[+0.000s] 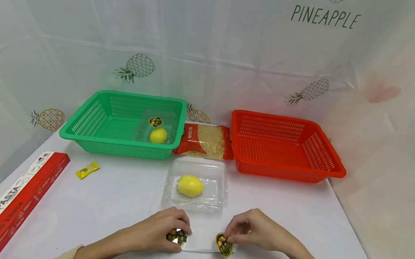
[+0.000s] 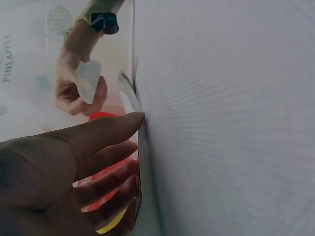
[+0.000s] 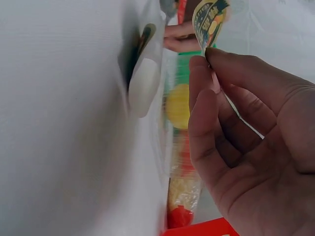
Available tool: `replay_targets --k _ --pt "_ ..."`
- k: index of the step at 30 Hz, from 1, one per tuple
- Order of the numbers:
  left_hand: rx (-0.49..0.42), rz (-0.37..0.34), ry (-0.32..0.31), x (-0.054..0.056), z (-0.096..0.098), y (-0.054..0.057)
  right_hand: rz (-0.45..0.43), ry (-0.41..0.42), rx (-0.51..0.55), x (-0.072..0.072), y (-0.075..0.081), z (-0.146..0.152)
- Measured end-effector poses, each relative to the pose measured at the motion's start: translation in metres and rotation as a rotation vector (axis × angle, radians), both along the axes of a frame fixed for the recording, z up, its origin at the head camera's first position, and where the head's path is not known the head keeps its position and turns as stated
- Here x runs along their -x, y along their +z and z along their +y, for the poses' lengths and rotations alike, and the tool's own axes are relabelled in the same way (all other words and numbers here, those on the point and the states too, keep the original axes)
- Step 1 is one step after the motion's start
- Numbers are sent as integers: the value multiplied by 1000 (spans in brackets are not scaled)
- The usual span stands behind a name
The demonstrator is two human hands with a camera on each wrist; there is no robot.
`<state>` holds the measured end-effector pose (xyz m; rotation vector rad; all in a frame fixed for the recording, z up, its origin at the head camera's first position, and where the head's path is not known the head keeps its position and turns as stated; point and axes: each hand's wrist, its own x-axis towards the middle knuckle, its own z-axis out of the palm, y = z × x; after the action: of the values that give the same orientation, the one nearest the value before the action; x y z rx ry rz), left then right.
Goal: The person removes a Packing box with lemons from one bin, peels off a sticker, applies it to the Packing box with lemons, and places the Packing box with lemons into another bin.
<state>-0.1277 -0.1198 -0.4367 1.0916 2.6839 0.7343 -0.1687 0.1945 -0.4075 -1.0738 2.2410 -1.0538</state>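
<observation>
Pinched between my right thumb and fingers is an oval black-and-yellow sticker (image 1: 225,247); it curls up from the fingertips in the right wrist view. My right hand (image 1: 251,228) stands over the right end of a white backing strip (image 1: 201,239). At the strip's left end, my left hand (image 1: 157,231) presses down with thumb and fingers spread about a second sticker (image 1: 176,236). Those fingers (image 2: 110,128) look fairly straight in the left wrist view. Just beyond both hands, a clear plastic box (image 1: 217,196) holds a yellow lemon (image 1: 190,185).
A green basket (image 1: 120,149) at back left contains another clear box with a sticker and a lemon. The red basket (image 1: 277,171) stands at back right. Between them lies a noodle bag (image 1: 207,140). A long pasta box (image 1: 15,203) and small yellow packet (image 1: 87,170) lie left.
</observation>
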Motion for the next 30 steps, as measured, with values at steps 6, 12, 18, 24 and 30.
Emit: replay_targets --k 6,12,18,24,30 --pt "-7 17 -7 1 0 -1 -1 -8 67 1 7 2" --pt "-16 -10 2 1 -1 -1 -1 -66 107 4 15 3" --pt "-7 -49 36 4 -2 9 50 -151 107 10 26 1" --pt "-62 -58 30 8 -3 21 83 -207 114 19 32 -5" --pt "-157 -99 15 18 -7 32 144 -176 143 31 31 -15"
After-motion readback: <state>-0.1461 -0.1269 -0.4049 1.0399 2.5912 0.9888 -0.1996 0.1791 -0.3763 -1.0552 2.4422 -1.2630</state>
